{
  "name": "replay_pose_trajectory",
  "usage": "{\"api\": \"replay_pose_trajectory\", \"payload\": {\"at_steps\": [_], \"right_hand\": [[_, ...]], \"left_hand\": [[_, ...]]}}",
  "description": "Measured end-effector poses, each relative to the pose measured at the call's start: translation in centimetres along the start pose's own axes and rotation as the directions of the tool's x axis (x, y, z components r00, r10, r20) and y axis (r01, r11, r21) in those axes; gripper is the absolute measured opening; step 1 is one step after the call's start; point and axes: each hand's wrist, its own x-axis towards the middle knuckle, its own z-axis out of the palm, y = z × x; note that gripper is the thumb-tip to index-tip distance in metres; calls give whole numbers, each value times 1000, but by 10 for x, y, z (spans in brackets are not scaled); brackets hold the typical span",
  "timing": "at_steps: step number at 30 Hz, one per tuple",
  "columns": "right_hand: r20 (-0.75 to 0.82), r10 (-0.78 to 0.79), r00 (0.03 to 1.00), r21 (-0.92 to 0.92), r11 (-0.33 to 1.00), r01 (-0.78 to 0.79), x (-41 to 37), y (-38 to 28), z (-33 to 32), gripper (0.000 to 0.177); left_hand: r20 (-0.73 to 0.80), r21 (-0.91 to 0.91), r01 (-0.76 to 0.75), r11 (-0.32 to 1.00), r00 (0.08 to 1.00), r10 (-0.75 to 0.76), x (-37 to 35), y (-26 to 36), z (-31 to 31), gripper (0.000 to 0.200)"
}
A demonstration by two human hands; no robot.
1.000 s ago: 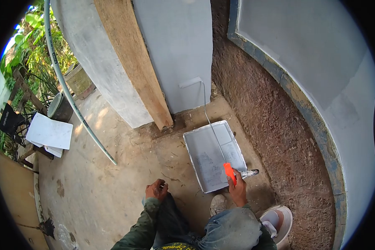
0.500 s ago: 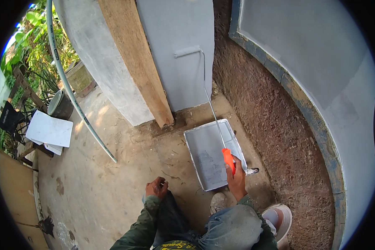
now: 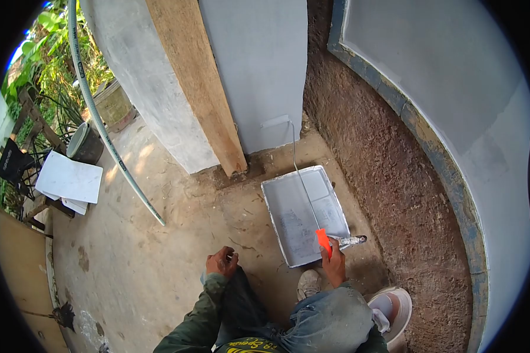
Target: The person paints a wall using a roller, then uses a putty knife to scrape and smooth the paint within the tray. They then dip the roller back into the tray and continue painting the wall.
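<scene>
My right hand point(image 3: 334, 267) is closed around the orange handle of a paint roller point(image 3: 323, 238). Its long wire frame reaches forward over the paint tray point(image 3: 271, 206), and the white roller sleeve rests against the lower part of the grey-painted wall point(image 3: 259, 70). In the tray lies grey-white paint. A paint-smeared brush point(image 3: 350, 240) lies across the tray's right rim, just beyond my right hand. My left hand point(image 3: 222, 261) is at my left knee with its fingers curled; whether anything is in them is hidden.
A wooden plank point(image 3: 197, 82) leans along the wall. At my right stands a bucket point(image 3: 401, 312) with a cloth in it. A hose point(image 3: 100, 126) hangs at left, near white sheets point(image 3: 70, 179) and a dark pot point(image 3: 85, 144). Rough brown wall base point(image 3: 383, 153) borders the right.
My right hand has drawn the roller down the wall, so the sleeve is now near the wall's bottom and the handle lower. My left hand has barely moved.
</scene>
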Motion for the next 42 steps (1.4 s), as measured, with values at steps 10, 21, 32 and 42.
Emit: {"api": "replay_pose_trajectory", "payload": {"at_steps": [10, 21, 32, 42], "right_hand": [[14, 26, 1000, -55, 998, -25, -10, 5, -16, 41], [-36, -70, 997, -3, 998, 70, 3, -16, -15, 42], [-59, -79, 995, 27, 996, 81, 11, -41, -24, 43], [11, -3, 1000, -20, 1000, 3, 2, 1, -15, 43]], "left_hand": [[67, -3, 54, 999, 996, -54, 2, 3, -1, 30], [52, -45, 69, 997, 996, -67, 3, 2, 2, 29], [-23, -25, 20, 999, 1000, -21, 3, 2, 2, 28], [38, -28, 58, 998, 998, -57, 2, 3, -1, 28]]}}
